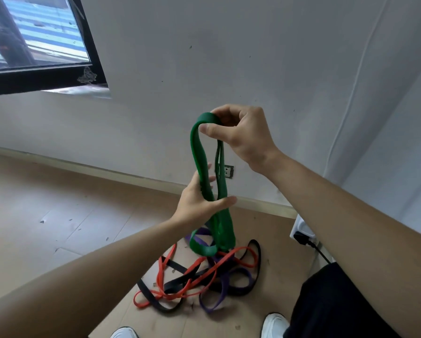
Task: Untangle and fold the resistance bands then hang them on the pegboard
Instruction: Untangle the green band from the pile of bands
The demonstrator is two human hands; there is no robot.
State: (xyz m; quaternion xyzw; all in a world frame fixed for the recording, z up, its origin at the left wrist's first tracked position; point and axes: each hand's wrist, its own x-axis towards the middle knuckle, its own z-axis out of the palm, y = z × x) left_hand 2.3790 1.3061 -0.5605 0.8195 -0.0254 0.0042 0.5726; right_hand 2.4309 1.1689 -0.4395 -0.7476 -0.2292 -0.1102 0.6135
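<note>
A wide green resistance band (pixel 197 152) hangs doubled in front of me. My right hand (pixel 241 135) pinches its top fold, and my left hand (pixel 199 198) grips the hanging strands lower down. The band's bottom loop dangles just above the floor. Below it lies a tangled heap: a red band (pixel 160 272), a black band (pixel 255 259) and a purple band (pixel 231 284), all looped through one another on the wooden floor. No pegboard is in view.
A white wall with a socket (pixel 229 171) and a skirting board stands behind the bands. A black-framed window (pixel 41 76) is at the upper left. A plugged-in white power strip (pixel 302 228) sits at the right. My white shoes (pixel 275 325) are at the bottom.
</note>
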